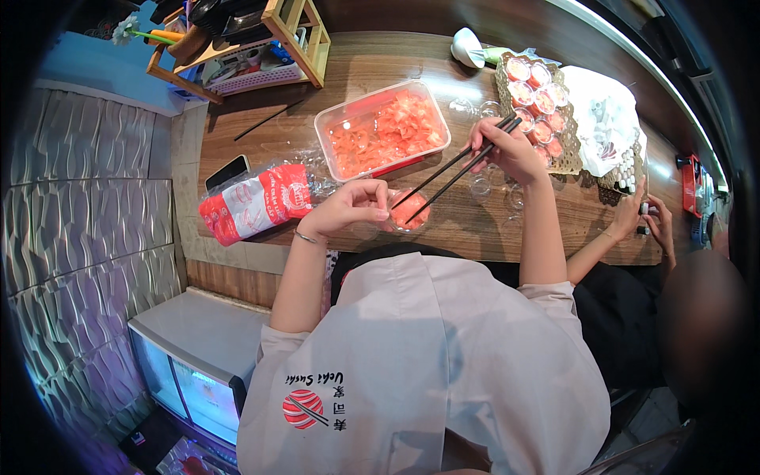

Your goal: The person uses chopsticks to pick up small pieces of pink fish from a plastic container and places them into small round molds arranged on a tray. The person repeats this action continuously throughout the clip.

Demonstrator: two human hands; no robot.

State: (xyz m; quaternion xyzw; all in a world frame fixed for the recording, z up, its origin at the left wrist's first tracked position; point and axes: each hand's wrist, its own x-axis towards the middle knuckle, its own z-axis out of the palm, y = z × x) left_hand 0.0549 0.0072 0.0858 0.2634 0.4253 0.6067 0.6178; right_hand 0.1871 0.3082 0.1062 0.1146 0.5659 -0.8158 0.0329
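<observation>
Right grip [508, 150] closed on chopsticks [445, 191]; left grip [353, 206] pinched at cup [408, 230], hold unclear — sideways poking could tip it.

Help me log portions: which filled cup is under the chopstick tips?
The clear cup beside the left hand, near the wooden table's front edge; the other filled cups cluster on the gold lacy mat.

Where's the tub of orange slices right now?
In the head view, the tub sits above centre on the table, beyond the left hand and right of the red-and-white bag.
</observation>
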